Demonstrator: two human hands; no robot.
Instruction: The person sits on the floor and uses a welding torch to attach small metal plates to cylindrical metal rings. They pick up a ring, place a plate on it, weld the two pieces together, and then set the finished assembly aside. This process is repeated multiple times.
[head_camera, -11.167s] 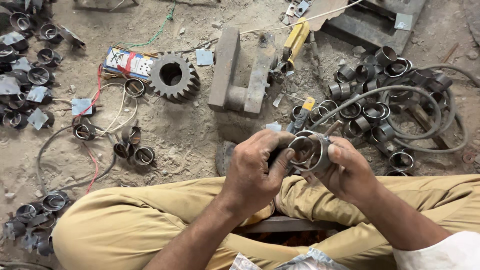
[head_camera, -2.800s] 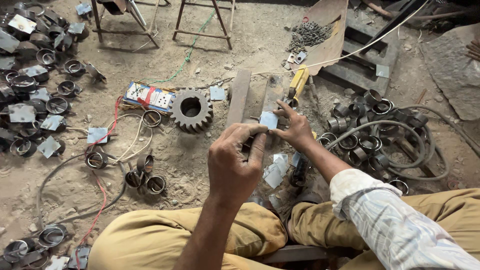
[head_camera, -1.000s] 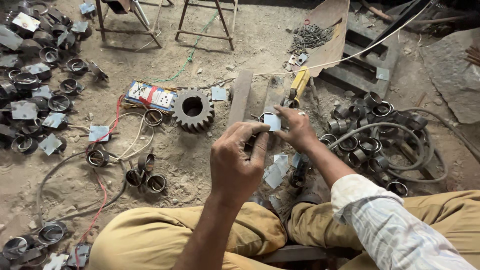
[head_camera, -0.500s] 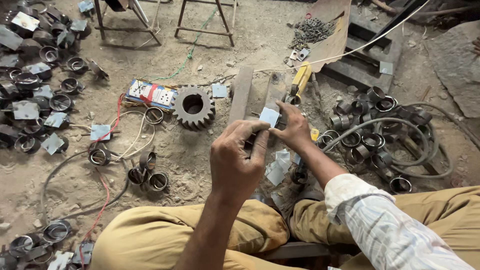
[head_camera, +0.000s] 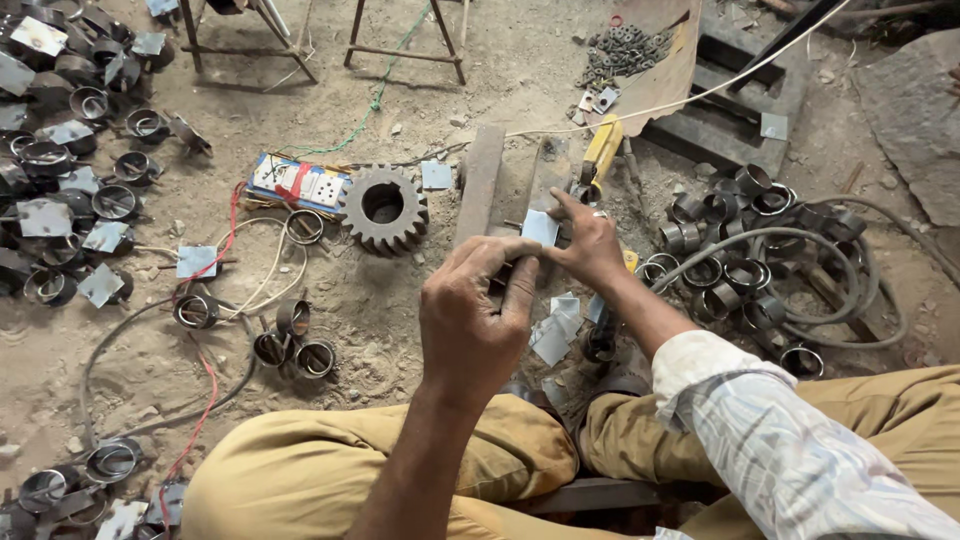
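Right now I am sitting low over the dusty ground (head_camera: 470, 60) with both hands raised in front of my knees. I am pinching a small square metal plate (head_camera: 541, 228) between the thumb and forefinger of my right hand (head_camera: 590, 243), its pale face tilted up toward me. I am bringing my left hand (head_camera: 478, 318) in against it, fingers curled together, the fingertips (head_camera: 525, 245) meeting the plate's lower edge (whether anything else is caught inside that curl I cannot tell, since the back of the hand is hiding it). So the plate is sitting between the two hands, above the grey steel bar (head_camera: 478, 183) lying on the ground.

Just below my hands a few more loose metal plates (head_camera: 553, 335) are lying in the dirt near my knees. A toothed steel gear (head_camera: 385, 208) is resting flat to the left of the bar, beside a white switch board bound with red tape (head_camera: 298, 182). A yellow-handled tool (head_camera: 602, 148) is lying beyond my right hand. To the right, a heap of short metal rings (head_camera: 735, 235) is tangled with a grey hose (head_camera: 800, 240). More rings with plates on them (head_camera: 70, 130) are crowding the far left, and three loose rings (head_camera: 292, 340) are standing near my left knee
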